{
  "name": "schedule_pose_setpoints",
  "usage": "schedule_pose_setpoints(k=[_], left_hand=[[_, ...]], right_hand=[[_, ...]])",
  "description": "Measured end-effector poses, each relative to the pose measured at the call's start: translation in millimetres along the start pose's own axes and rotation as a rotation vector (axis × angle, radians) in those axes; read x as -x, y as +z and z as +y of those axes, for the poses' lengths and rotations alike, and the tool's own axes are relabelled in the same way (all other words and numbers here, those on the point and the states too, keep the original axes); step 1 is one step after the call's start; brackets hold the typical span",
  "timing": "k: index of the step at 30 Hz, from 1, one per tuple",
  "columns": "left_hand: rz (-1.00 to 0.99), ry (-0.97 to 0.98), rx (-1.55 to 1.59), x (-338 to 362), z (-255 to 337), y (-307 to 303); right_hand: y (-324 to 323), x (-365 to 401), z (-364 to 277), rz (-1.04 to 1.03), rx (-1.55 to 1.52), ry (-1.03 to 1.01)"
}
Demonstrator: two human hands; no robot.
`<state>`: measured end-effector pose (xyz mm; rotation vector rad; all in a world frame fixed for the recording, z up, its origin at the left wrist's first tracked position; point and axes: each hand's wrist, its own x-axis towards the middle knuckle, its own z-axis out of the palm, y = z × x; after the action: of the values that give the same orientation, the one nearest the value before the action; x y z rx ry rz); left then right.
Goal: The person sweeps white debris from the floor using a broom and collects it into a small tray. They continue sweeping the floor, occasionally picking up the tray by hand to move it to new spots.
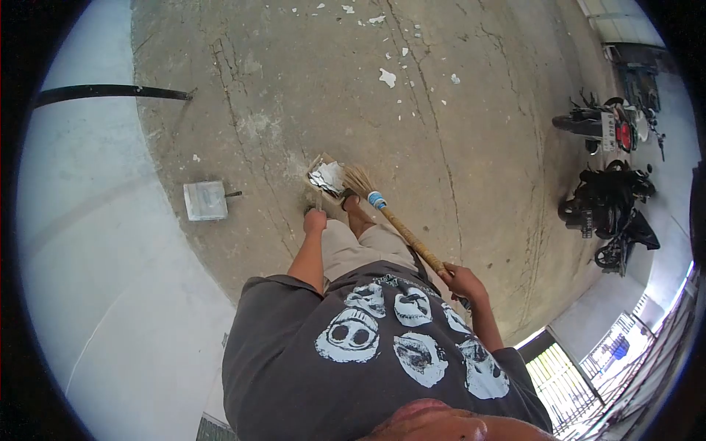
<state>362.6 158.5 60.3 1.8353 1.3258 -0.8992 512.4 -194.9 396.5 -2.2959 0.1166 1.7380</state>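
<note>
My left hand (315,220) is closed around the handle of a dustpan (330,157), low in front of my legs. White flaky scraps (328,176) are piled in that pan. My right hand (465,285) grips the pale stick of a broom (412,239), which slants down from my right side. Blue binding circles the top of its straw bristles (358,179), and these lie right beside the pan's right edge, near my foot.
A second, whitish dustpan (206,201) lies on the cracked concrete floor to the left. White fragments (387,78) are scattered farther ahead. Motorcycles (609,200) stand along the right side. A white wall (88,220) with a black bar (110,92) borders the left.
</note>
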Motion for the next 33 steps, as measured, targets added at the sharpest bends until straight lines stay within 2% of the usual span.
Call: schedule_pose_setpoints(k=[2, 4, 7, 10, 14, 17, 19, 23, 26, 28, 33], left_hand=[[-0.049, -0.034, 0.019, 0, 1, -1], [0.029, 0.01, -0.066, 2, 1, -4], [0.013, -0.018, -0.011, 6, -9, -14], [0.014, 0.037, -0.014, 19, -20, -32], [0.059, 0.034, -0.113, -9, -52, -35], [0.052, 0.154, -0.152, -10, -54, -54], [0.078, 0.226, -0.255, -20, -53, -64], [0.064, 0.277, -0.253, -10, -35, -96], [0.115, 0.407, -0.34, -23, -32, -112], [0.089, 0.374, -0.318, -34, -30, -121], [0.061, 0.471, -0.397, -69, -34, -133]], right_hand=[[-2, 5, 1, 0.041, 0.006, 0.018], [-5, 13, 3, 0.055, -0.024, 0.044], [-12, 29, 4, 0.125, -0.065, 0.07], [-5, 30, 14, 0.199, -0.083, 0.078], [10, 32, 3, 0.228, -0.095, 0.091], [29, 30, 4, 0.237, -0.138, 0.112], [47, 29, 7, 0.266, -0.203, 0.144], [95, 31, 3, 0.335, -0.331, 0.171], [141, 35, -12, 0.394, -0.432, 0.198], [173, 41, -32, 0.415, -0.514, 0.239], [246, 37, -94, 0.413, -0.61, 0.274]])
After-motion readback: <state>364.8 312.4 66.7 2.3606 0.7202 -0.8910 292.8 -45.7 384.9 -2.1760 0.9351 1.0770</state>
